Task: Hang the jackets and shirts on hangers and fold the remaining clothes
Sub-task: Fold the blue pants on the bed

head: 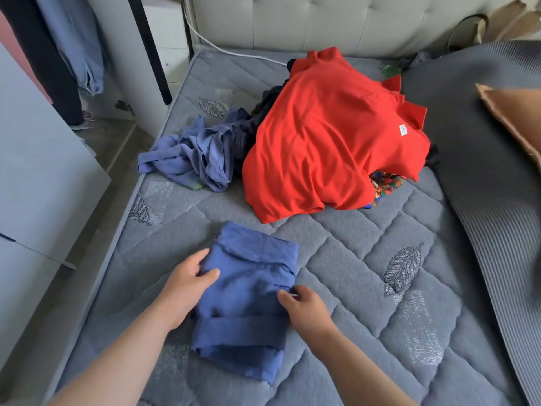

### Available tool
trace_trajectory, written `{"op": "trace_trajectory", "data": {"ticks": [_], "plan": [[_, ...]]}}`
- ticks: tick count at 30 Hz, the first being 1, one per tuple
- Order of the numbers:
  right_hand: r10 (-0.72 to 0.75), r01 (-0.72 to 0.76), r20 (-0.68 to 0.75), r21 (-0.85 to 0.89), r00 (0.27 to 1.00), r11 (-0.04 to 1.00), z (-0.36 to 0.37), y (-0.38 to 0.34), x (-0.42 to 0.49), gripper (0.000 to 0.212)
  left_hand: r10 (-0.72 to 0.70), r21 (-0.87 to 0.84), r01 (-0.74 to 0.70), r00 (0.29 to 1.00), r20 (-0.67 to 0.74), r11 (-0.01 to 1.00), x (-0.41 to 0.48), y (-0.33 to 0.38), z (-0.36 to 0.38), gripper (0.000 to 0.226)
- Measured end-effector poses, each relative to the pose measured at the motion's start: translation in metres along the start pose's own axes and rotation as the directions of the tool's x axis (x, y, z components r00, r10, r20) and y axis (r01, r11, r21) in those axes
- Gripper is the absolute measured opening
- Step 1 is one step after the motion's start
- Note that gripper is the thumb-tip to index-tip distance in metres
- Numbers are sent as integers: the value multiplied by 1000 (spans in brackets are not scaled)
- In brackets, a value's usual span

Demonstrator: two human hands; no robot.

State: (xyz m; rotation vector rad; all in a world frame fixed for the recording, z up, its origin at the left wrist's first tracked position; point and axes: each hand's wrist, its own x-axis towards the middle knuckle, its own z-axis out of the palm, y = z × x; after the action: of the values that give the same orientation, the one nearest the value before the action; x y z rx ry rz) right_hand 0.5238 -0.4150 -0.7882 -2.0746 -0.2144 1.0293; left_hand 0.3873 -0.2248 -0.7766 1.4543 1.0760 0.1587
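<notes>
A folded blue garment [246,300] lies on the grey quilted mattress [366,273] near its front. My left hand [187,285] grips the garment's left edge, thumb on top and fingers under the fold. My right hand [304,306] pinches its right edge. Behind it a red shirt [328,136] is draped over a heap of dark clothes [257,112]. A crumpled light-blue garment [193,153] lies left of the heap, and a colourful patterned cloth [383,186] peeks out under the red shirt.
A padded headboard [322,22] stands at the back. A dark ribbed blanket [491,171] and a brown cushion [515,118] cover the right side. Left of the bed are white cabinet doors [38,171], with denim clothes [76,45] hanging beyond.
</notes>
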Motion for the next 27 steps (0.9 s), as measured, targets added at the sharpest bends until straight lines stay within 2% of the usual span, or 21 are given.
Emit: {"op": "trace_trajectory", "data": {"ticks": [1,3,4,5,7,10,12,15,18,21,23,25,27], "plan": [[2,-2,-3,1,1000,1000,3,-3,2,24,2,79,2,999,-49,997,-1,-3,0,53],[32,-32,-20,21,999,999,8,-7,6,26,56,365,18,980,-193,931,1,-7,-2,62],[52,-51,-33,32,998,998,11,-10,8,27,97,477,21,971,-220,879,3,-8,-2,59],[73,-71,-44,46,996,996,13,-12,8,27,71,488,45,974,-215,872,3,-9,-2,50],[103,-99,-49,84,993,992,16,-15,11,26,-45,346,104,984,-174,933,3,-7,0,30],[123,-117,-18,203,992,972,18,-20,14,14,-159,146,184,973,-170,972,11,-8,-2,26],[104,-106,22,283,994,953,16,-20,16,8,-224,95,234,969,-101,968,16,-8,-2,25],[72,-96,79,377,994,921,6,-17,18,13,-263,49,262,964,29,964,19,-9,1,14],[56,-79,76,343,996,936,-5,-12,19,10,-249,-16,251,965,77,968,20,-16,-1,13],[62,-73,57,219,996,973,-10,-2,14,12,-259,-51,265,960,108,963,16,-31,1,21],[37,-65,116,251,993,966,-12,5,8,21,-216,-35,219,973,80,975,10,-37,1,39],[-64,33,135,225,989,974,-16,8,3,47,-125,-70,127,991,40,989,1,-39,-2,72],[-180,174,134,49,975,983,-18,9,1,76,9,-36,-9,1000,11,999,-8,-37,-6,85]]}}
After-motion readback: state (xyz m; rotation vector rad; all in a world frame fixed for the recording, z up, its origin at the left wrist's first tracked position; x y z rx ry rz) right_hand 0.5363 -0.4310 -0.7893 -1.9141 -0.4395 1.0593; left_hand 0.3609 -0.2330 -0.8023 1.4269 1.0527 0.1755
